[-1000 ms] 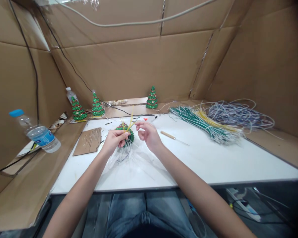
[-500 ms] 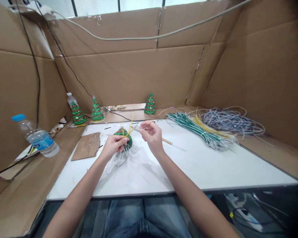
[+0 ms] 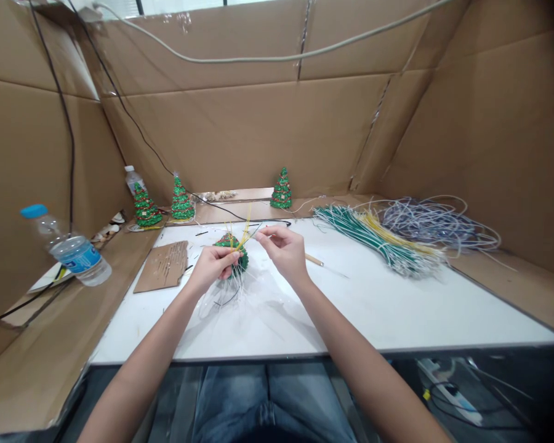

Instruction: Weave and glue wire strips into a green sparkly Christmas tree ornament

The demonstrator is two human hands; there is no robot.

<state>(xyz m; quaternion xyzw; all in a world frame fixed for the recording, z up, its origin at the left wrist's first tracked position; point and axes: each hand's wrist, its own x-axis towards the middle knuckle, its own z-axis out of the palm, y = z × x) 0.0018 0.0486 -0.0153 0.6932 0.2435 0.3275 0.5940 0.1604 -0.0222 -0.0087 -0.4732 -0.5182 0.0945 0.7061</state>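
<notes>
- Left hand (image 3: 215, 264): fingers closed on yellow strands (image 3: 246, 235) that fan upward; white strands (image 3: 239, 287) trail below.
- Right hand (image 3: 286, 251): fingers narrowed, tips nearly together beside a thin dark strand (image 3: 255, 229); whether they grip it, I cannot tell.
- Small Christmas tree (image 3: 244, 260): on the desk (image 3: 397, 314), partly behind the left hand.
- Wooden-handled awl (image 3: 314, 260): lying just beside the right hand.

The left hand (image 3: 215, 266) and the right hand (image 3: 284, 251) are bare, and the slender forearms (image 3: 150, 357) behind them are uncovered as far as they show. Below the hands and between them, the person wears blue denim jeans (image 3: 233, 387), faded paler in broad patches and creased at the middle. Farthest below the hands shows some dark cloth (image 3: 265, 434), its cut unclear.
</notes>
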